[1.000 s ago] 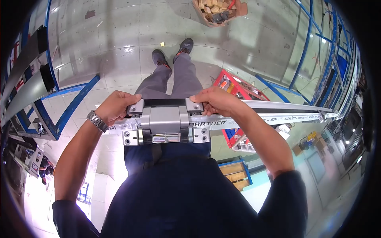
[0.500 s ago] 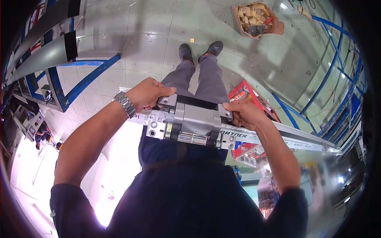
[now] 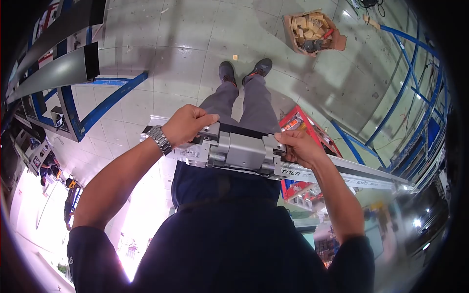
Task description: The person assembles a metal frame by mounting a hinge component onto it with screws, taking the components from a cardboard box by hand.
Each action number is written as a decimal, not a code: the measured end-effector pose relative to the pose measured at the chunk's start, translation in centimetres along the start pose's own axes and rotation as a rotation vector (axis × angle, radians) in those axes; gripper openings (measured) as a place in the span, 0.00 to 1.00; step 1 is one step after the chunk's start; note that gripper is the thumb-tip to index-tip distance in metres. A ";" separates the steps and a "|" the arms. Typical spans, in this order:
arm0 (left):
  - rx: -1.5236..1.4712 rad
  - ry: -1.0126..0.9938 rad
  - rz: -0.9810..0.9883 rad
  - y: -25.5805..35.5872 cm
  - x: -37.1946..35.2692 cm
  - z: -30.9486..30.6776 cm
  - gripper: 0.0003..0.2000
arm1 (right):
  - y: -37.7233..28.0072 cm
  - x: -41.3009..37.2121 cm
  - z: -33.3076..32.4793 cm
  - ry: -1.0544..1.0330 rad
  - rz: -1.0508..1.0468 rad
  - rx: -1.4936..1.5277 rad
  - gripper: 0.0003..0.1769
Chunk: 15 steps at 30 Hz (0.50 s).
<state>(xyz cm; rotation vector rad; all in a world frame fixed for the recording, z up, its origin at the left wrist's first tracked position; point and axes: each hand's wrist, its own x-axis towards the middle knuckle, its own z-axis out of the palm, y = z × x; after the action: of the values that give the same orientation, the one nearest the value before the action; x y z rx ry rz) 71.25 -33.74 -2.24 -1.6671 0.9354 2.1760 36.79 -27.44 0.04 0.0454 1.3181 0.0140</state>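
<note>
Pinching a silver hinge point(image 3: 245, 152) by both ends

In the head view, pinches the left end with the left hand point(image 3: 188, 124), with thumb on top, and the right end with the right hand point(image 3: 303, 149), with fingers bent narrow. Holds the silver hinge in front of the waist, overlapping the long metal profile point(image 3: 351, 174). Wears a wristwatch point(image 3: 159, 139). Stands on the tiled floor point(image 3: 190, 68), near the red rack point(image 3: 299, 118), with a box of wood pieces point(image 3: 337, 43) farther ahead.

Up on the person's head, the one camera faces forward and steeply down; it looks from close over the left hand point(image 3: 186, 127) and right hand point(image 3: 304, 147); the shoes point(image 3: 227, 72) lie farther off.
</note>
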 end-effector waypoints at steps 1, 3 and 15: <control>0.032 0.009 0.040 -0.3 0.0 0.2 0.24 | 0.0 0.0 -0.2 -0.041 -0.013 0.009 0.16; 0.107 0.024 0.092 -0.3 0.2 0.1 0.25 | 0.1 0.1 -0.2 -0.027 -0.012 0.005 0.16; 0.135 0.054 0.156 0.8 -2.2 0.9 0.23 | 0.9 -1.3 0.0 -0.025 -0.172 -0.094 0.17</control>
<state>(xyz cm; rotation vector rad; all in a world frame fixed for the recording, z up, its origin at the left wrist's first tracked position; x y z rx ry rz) 70.86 -33.42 0.21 -1.6464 1.2366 2.1190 36.51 -26.61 1.30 -0.1472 1.2908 -0.0703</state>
